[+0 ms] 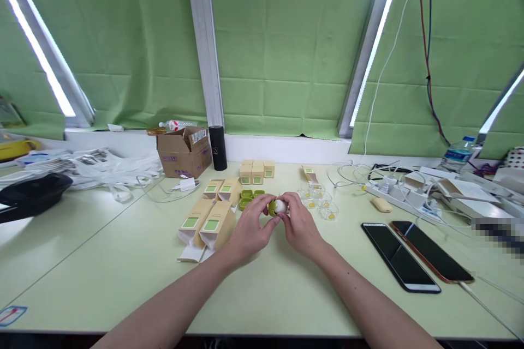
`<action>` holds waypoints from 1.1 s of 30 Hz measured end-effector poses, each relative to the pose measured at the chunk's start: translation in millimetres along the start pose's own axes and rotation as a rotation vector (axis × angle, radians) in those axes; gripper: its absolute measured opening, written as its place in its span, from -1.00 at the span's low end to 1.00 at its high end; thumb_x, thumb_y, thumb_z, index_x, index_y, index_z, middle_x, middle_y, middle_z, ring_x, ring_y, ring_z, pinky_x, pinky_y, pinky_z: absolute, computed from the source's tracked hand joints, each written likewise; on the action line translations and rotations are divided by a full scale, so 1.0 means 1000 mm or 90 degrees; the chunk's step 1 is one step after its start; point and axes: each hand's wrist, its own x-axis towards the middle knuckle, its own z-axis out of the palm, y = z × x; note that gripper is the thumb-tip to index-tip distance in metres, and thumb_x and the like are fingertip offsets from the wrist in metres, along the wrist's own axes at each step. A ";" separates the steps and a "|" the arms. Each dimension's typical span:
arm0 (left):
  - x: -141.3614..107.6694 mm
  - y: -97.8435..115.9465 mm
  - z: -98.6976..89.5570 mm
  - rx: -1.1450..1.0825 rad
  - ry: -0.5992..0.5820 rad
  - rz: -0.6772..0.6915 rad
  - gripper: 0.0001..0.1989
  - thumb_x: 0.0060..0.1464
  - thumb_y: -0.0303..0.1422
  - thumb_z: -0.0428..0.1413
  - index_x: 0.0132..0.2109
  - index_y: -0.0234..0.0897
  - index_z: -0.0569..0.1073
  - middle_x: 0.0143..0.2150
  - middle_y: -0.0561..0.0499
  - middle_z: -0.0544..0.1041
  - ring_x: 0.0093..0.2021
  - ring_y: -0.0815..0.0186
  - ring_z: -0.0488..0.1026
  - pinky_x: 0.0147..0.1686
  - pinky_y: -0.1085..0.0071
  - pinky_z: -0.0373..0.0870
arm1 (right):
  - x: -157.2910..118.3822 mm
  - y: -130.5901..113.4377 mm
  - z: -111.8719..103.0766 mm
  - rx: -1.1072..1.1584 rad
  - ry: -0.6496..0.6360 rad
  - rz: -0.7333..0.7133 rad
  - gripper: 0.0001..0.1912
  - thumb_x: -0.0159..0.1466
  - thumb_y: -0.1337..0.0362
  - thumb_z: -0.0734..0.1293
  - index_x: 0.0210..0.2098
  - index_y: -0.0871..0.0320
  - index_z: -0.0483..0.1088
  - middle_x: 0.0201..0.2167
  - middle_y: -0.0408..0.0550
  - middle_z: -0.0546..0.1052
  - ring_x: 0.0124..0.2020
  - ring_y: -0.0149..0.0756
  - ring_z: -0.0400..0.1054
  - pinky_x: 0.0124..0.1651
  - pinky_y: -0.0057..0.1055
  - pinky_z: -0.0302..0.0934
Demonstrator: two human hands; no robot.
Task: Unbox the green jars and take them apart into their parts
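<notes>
My left hand and my right hand meet above the middle of the table. Between their fingertips is a small round object, with a green part on the left and a white rounded part on the right; its exact kind is unclear. Both hands are closed on it. Just behind my left hand lie small green square containers. Clear plastic cups with yellow spots inside stand beyond my right hand. To the left, several cream cartons with green labels lie with flaps open.
Small upright cartons and an open carton stand farther back. A cardboard box and black bottle are at the wall. Two phones lie right, near a power strip and tangled cables. White straps pile up left.
</notes>
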 end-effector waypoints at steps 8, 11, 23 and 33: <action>0.003 0.004 0.003 -0.050 0.044 -0.061 -0.69 0.24 -0.32 0.17 0.12 -0.16 0.51 0.02 -0.09 0.56 -0.05 0.19 0.48 0.02 0.18 0.49 | 0.000 -0.003 0.008 0.204 0.063 0.107 -0.76 0.49 0.11 0.19 0.04 0.08 0.30 -0.06 0.05 0.46 -0.08 -0.17 0.39 -0.01 -0.17 0.39; 0.003 0.004 0.003 -0.053 0.058 -0.071 -0.68 0.23 -0.31 0.19 0.12 -0.17 0.51 0.01 -0.09 0.57 -0.05 0.19 0.49 -0.01 0.20 0.50 | 0.001 0.001 0.011 0.308 0.074 0.183 -0.67 0.47 0.01 0.22 0.09 0.07 0.29 -0.08 0.03 0.50 -0.10 -0.19 0.42 0.00 -0.17 0.39; 0.001 -0.007 0.002 -0.095 0.097 -0.043 -0.60 0.25 -0.27 0.18 0.21 -0.16 0.48 0.10 -0.12 0.56 -0.02 0.19 0.52 0.02 0.19 0.51 | 0.013 0.017 -0.007 0.701 0.117 0.355 -0.53 0.30 -0.19 0.36 -0.12 0.08 0.48 -0.09 0.14 0.62 0.04 0.06 0.52 -0.03 -0.03 0.45; 0.002 -0.006 -0.002 -0.117 0.128 -0.082 -0.60 0.26 -0.24 0.18 0.20 -0.18 0.48 0.10 -0.11 0.55 0.01 0.20 0.49 0.09 0.20 0.46 | 0.016 0.013 -0.024 0.700 0.156 0.310 -0.51 0.12 0.06 0.57 -0.01 -0.03 0.45 -0.22 -0.07 0.60 -0.09 -0.10 0.54 0.01 -0.04 0.45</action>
